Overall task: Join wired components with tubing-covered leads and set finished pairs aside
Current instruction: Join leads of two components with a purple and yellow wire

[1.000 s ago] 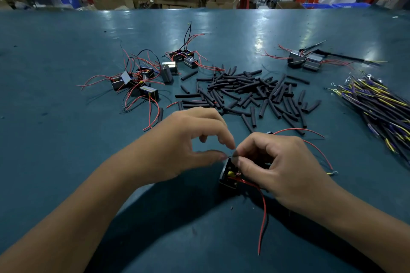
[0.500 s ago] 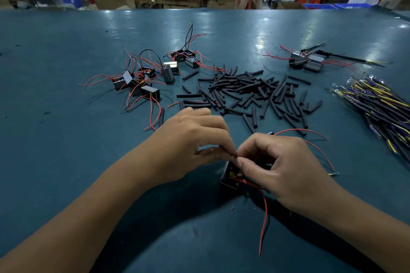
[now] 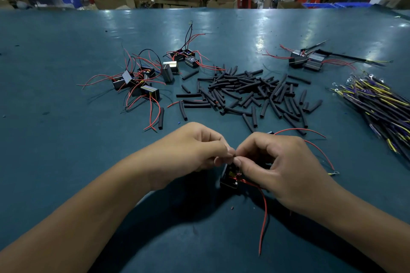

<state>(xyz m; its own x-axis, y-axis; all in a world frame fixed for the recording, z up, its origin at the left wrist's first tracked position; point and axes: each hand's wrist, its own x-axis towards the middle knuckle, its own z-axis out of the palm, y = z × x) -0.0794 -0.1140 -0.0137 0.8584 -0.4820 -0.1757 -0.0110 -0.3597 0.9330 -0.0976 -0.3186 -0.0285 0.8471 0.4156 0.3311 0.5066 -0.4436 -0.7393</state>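
Teal workbench (image 3: 66, 162): just this side of the tubing pile (image 3: 250, 93), a lead end is pinched by left hand (image 3: 190, 148) and right hand (image 3: 286, 168) above the black component (image 3: 229, 178); probably best twisted snug, kept taut.

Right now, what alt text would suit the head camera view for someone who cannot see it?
Two hands, left and right, pinch wire ends together above a small black component on a teal table. Behind lie black tubing pieces, wired components at left, and a wire bundle at right.
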